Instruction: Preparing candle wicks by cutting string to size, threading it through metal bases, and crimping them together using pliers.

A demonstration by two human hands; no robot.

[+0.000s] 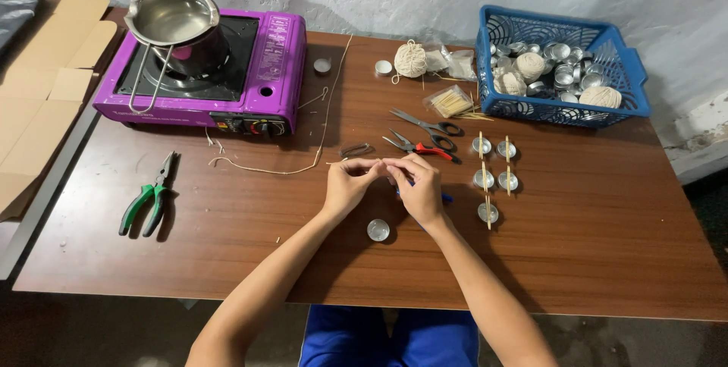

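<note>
While both hands meet over the middle of the bench (576, 261), head view only, the left hand (346, 185) and right hand (416, 185) are each closed to a fingertip pinch, tips touching. Between them is something thin and pale, likely a short length of wick (377, 161); too small to say for certain. A blue object shows under the right hand, mostly hidden.

Positions, clock-face from the hands:
- 6 o'clock, just below: one small metal cup (378, 230), upright, apart from both hands.
- 3 o'clock: five similar cups (497, 170) in a loose grid, thin sticks laid across them.
- 1 o'clock, near: scissors (425, 124) and red-handled pliers (421, 148).
- 1–2 o'clock, far: blue basket (633, 71) holding more cups and balls of string.
- 12 o'clock: ball of string (410, 59) and a packet of sticks (449, 101).
- 10–11 o'clock: purple camping stove (280, 64) with a steel pot (171, 22) on it; a long loose string (322, 132) trails from it toward the hands.
- 9 o'clock: green-handled pliers (148, 200).

Judgement on technique: fine work like this goes best with wrists braced on the bench, the pinch kept close to the end being worked, and the piece held taut between the hands. The lone cup sits within easy reach of either hand.
</note>
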